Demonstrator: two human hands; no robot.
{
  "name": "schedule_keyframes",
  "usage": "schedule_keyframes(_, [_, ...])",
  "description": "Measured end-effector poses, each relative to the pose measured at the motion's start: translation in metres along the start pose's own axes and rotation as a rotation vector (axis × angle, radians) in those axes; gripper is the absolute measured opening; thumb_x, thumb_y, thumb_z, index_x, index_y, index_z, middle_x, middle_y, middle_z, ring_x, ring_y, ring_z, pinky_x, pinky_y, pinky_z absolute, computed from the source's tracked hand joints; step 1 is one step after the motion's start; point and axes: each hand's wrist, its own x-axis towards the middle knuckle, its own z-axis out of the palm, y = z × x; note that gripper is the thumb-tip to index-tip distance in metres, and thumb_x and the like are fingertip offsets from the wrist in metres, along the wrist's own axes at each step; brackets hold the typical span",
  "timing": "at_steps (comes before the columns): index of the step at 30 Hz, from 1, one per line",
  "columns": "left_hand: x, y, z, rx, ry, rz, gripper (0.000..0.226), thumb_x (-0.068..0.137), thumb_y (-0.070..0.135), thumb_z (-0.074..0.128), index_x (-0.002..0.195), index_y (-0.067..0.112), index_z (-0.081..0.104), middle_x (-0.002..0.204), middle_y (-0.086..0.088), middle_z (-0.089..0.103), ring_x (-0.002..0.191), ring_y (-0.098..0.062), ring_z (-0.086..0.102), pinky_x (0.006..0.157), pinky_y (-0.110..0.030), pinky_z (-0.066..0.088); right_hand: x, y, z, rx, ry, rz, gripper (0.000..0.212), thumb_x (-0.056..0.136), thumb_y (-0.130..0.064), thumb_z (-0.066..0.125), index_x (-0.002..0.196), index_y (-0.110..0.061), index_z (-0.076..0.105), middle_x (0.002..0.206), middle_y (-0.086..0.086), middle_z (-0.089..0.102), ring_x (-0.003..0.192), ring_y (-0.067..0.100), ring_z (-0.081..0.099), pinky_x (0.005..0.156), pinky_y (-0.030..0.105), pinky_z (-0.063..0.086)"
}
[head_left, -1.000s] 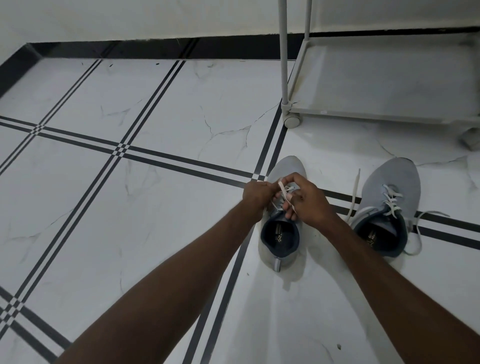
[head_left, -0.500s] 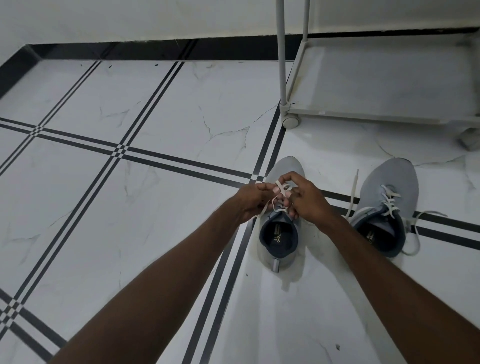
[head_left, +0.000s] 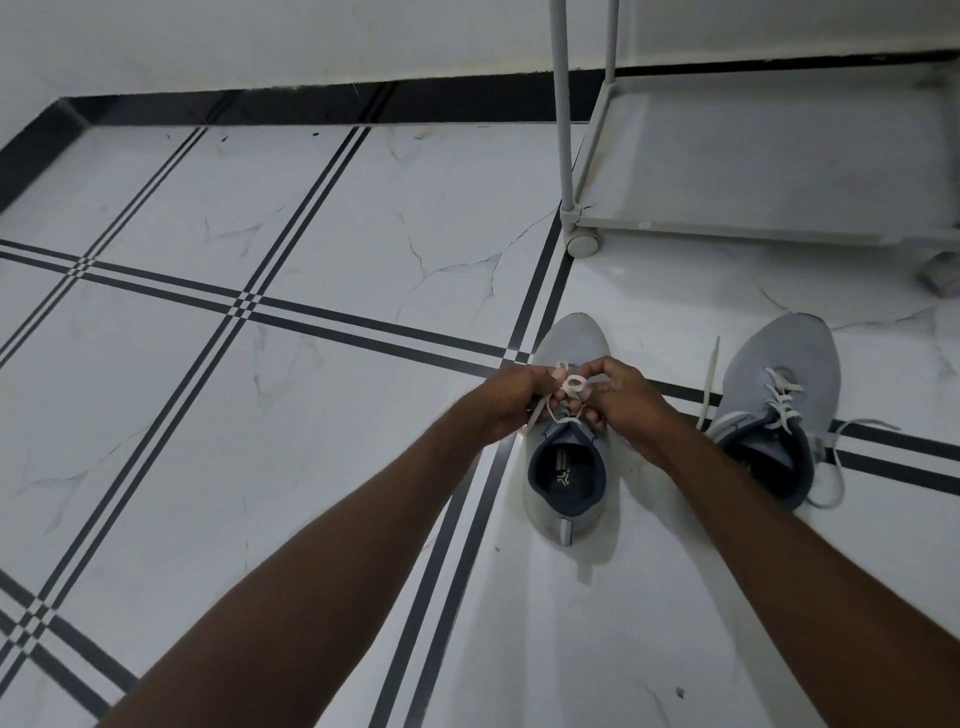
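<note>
A grey shoe with a dark blue lining (head_left: 569, 483) stands on the white floor, toe pointing away from me. Both my hands meet over its tongue. My left hand (head_left: 511, 397) pinches one strand of the white lace (head_left: 573, 384), and my right hand (head_left: 626, 397) pinches the other, with a small loop showing between the fingertips. The eyelets are hidden under my fingers. A second grey shoe (head_left: 774, 405) stands to the right, its white lace loose and trailing over the floor.
A white wheeled rack (head_left: 769, 228) stands at the back right, with a caster (head_left: 583, 243) close to the left shoe's toe and two upright poles. The floor is white marble tile with black stripes; a black skirting runs along the far wall.
My hands have shifted slightly together over the tongue, and the lace now forms a small loop between the fingertips. Neither shoe has moved.
</note>
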Motion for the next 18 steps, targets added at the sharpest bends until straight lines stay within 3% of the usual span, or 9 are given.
schedule_keyframes(2, [0.000,0.007,-0.004,0.238,-0.051,0.001,0.033,0.098,0.021,0.054,0.112,-0.007,0.066,0.082,-0.010,0.062,0.071,-0.014,0.057,0.073,-0.026,0.047,0.003,0.000,-0.001,-0.009,-0.008,0.007,0.010,0.095,-0.007,0.057,0.103,-0.011,0.058,0.067,0.010,0.061,0.049,0.013,0.045,0.047,0.028,0.038])
schedule_keyframes(4, [-0.002,0.017,-0.002,0.508,-0.089,0.055,0.026,0.095,0.025,0.060,0.102,0.003,0.072,0.083,-0.007,0.067,0.071,-0.011,0.061,0.069,-0.023,0.050,0.005,0.001,-0.003,-0.031,-0.005,0.013,0.005,0.094,-0.010,0.058,0.098,-0.013,0.058,0.066,0.011,0.058,0.049,0.014,0.044,0.047,0.028,0.038])
schedule_keyframes(6, [-0.003,0.025,0.001,0.814,-0.071,0.186,0.014,0.088,0.030,0.070,0.087,0.016,0.076,0.077,-0.001,0.071,0.072,-0.009,0.064,0.072,-0.028,0.052,0.004,0.000,-0.005,-0.037,-0.008,0.019,0.006,0.095,-0.009,0.055,0.093,-0.014,0.058,0.065,0.011,0.058,0.049,0.014,0.044,0.047,0.028,0.038])
schedule_keyframes(8, [-0.004,0.026,0.002,1.057,0.026,0.344,0.008,0.080,0.026,0.078,0.081,0.018,0.077,0.074,0.002,0.073,0.072,-0.010,0.067,0.073,-0.031,0.054,0.004,0.000,-0.005,-0.024,-0.021,0.034,0.013,0.095,-0.004,0.050,0.092,-0.013,0.058,0.067,0.011,0.058,0.049,0.014,0.044,0.047,0.027,0.038])
schedule_keyframes(12, [-0.007,0.008,0.004,1.218,0.307,0.631,0.007,0.073,0.019,0.069,0.078,0.017,0.073,0.074,-0.001,0.074,0.069,-0.021,0.068,0.060,-0.032,0.051,0.002,-0.006,-0.009,-0.012,-0.120,0.072,0.020,0.097,0.000,0.042,0.095,-0.006,0.062,0.066,0.009,0.058,0.049,0.014,0.042,0.048,0.025,0.037])
schedule_keyframes(15, [-0.006,-0.008,0.014,1.300,0.453,0.693,0.008,0.077,0.024,0.063,0.080,0.017,0.066,0.073,-0.003,0.072,0.068,-0.026,0.066,0.057,-0.032,0.049,0.004,-0.004,-0.018,-0.011,-0.207,0.092,0.023,0.094,0.006,0.044,0.093,-0.004,0.064,0.071,0.014,0.065,0.051,0.016,0.051,0.048,0.025,0.042])
schedule_keyframes(18, [-0.005,-0.015,0.017,1.195,0.512,0.655,0.010,0.077,0.028,0.065,0.076,0.019,0.061,0.069,-0.001,0.070,0.065,-0.022,0.063,0.056,-0.034,0.049,0.003,-0.001,-0.025,0.014,-0.225,0.084,0.017,0.091,0.006,0.054,0.100,-0.002,0.067,0.078,0.019,0.068,0.061,0.019,0.062,0.056,0.026,0.050])
